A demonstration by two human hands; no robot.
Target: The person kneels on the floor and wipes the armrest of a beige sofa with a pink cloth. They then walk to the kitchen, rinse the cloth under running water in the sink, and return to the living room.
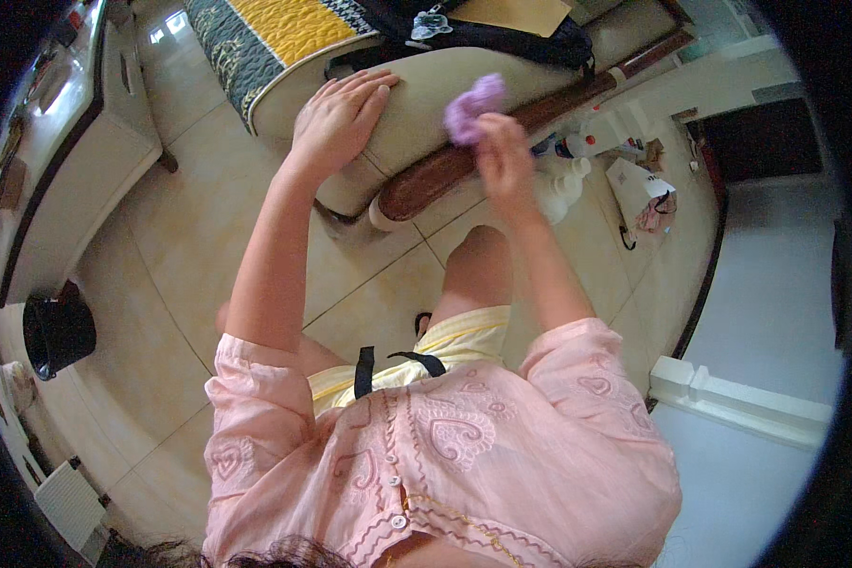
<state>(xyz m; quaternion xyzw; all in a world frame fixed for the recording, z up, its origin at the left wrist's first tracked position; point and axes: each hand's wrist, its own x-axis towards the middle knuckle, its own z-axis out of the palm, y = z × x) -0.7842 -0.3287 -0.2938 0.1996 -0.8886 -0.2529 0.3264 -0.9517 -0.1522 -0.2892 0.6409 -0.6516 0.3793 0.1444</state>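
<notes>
My left hand [343, 123] lies flat on the cream padded seat of a sofa [417, 90], fingers stretched forward. In my right hand [505, 161] is a crumpled purple cloth [473, 109], gripped at its near end and slightly blurred. The cloth is over the seat's right side, beside the brown wooden armrest [428, 182]; whether it touches the surface I cannot tell. A black bag [549, 47] rests farther back on the seat, with a tan flat piece [511, 13] on top. At the back left lies a quilted yellow and dark-green cover [279, 38].
White bottles [565, 185] stand on the tiled floor right of the armrest, near a white paper bag [639, 189]. To the left are a white cabinet with a dark edge [85, 170] and a black bin [59, 331]. A white railing [738, 402] is at the lower right.
</notes>
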